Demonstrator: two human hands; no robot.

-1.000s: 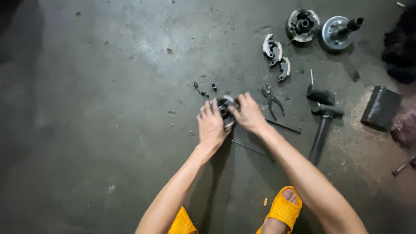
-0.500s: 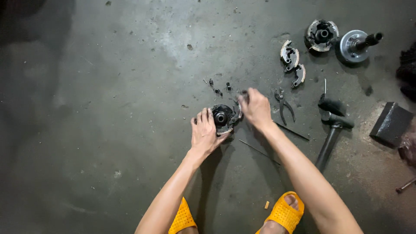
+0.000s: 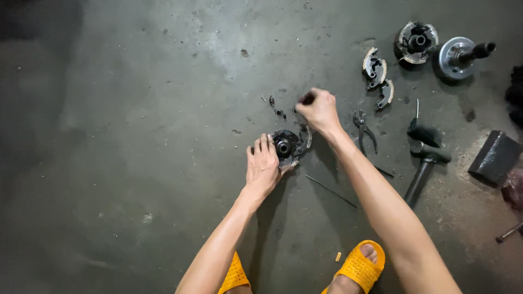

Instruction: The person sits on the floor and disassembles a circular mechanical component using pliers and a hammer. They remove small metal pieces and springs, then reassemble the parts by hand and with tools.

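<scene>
From the head view, your left hand point(image 3: 262, 167) lies flat, fingers spread, on the round black metal hub point(image 3: 289, 146) on the rough concrete floor point(image 3: 136, 136) — your right hand point(image 3: 320, 110) pinches something small and dark just above; nearby, curved shoes point(image 3: 377, 73) and pliers point(image 3: 362, 126).

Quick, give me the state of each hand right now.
Left hand: open, fingers resting against the round black metal part on the floor.
Right hand: closed, pinching a small dark piece just above the floor; what it is cannot be told.
</scene>
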